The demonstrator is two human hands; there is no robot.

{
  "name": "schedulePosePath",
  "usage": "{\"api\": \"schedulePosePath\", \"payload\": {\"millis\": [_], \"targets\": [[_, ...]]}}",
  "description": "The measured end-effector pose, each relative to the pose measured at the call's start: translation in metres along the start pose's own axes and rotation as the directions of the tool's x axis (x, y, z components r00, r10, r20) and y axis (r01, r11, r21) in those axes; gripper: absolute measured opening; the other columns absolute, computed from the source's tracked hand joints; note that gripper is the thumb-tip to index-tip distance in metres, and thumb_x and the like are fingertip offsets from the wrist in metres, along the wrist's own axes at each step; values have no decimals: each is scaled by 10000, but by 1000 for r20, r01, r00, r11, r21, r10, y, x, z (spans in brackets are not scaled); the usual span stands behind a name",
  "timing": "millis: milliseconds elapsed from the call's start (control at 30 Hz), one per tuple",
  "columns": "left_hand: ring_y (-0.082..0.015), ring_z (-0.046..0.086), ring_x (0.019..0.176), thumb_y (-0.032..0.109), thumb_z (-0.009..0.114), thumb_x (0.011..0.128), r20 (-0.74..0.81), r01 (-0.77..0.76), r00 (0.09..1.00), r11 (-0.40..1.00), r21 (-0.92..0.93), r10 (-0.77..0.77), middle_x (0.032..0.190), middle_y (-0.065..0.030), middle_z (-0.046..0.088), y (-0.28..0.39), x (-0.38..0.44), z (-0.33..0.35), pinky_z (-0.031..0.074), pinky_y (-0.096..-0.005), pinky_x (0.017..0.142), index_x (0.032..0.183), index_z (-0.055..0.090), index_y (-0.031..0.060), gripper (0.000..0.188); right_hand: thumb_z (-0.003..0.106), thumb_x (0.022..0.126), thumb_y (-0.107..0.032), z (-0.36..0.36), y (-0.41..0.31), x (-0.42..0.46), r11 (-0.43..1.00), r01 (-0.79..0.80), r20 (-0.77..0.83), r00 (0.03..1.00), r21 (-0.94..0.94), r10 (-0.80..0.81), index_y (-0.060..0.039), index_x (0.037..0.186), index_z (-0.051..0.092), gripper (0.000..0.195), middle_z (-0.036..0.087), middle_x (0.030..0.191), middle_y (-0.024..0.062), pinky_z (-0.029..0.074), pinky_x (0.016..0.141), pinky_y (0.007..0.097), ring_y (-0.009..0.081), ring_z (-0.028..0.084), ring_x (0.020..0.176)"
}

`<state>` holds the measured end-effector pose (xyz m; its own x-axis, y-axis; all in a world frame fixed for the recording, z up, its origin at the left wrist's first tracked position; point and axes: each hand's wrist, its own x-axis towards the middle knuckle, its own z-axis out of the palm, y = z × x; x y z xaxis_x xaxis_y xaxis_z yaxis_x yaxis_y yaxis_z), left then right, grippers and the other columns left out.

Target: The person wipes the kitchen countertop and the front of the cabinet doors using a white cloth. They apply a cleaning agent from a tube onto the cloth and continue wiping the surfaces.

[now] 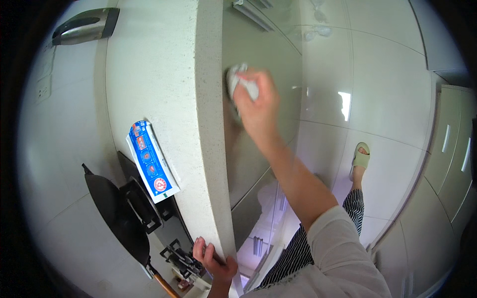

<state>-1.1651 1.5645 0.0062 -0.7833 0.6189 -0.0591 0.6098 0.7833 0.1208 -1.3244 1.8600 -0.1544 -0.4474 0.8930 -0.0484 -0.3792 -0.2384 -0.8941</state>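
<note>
My right hand (262, 98) holds a crumpled white cloth or wipe (238, 80). It presses the wipe against the glossy cabinet front (257, 145), just below the countertop's front edge (210, 111); the hand is slightly blurred. At the bottom of the view, my left hand (216, 262) grips that same edge, its fingers on top and its thumb over the front face. A blue and white printed packet (151, 162) lies on the pale countertop (160, 82), between the stove and the edge.
A black wok (115, 212) with a wooden handle (166, 285) sits on the gas stove (182, 257). An electric kettle (87, 26) stands at the far left. Cabinet handles (255, 15) stick out. Clear plastic bags (316, 31) lie on the tiled floor (387, 85).
</note>
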Motion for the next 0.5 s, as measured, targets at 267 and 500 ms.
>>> {"api": "schedulePosePath", "payload": {"millis": [267,500], "targets": [[-404,325,1173,172,539,685,-79,44,996,999,9,-43,1266,-221,343,-3,-5,4,256,-535,986,1161,396,37,515,591,718,-24,-28,1,-110,970,180,158,975,-164,-155,-45,892,567,177,575,837,124,448,704,403,295,567,776],[-355,292,1226,341,546,812,-50,52,998,997,54,-50,1308,-210,280,-3,-6,4,271,-458,993,1278,332,74,578,615,707,-14,-25,14,-56,977,-27,101,994,-209,49,-24,855,534,169,561,814,133,452,686,360,295,570,773]]}}
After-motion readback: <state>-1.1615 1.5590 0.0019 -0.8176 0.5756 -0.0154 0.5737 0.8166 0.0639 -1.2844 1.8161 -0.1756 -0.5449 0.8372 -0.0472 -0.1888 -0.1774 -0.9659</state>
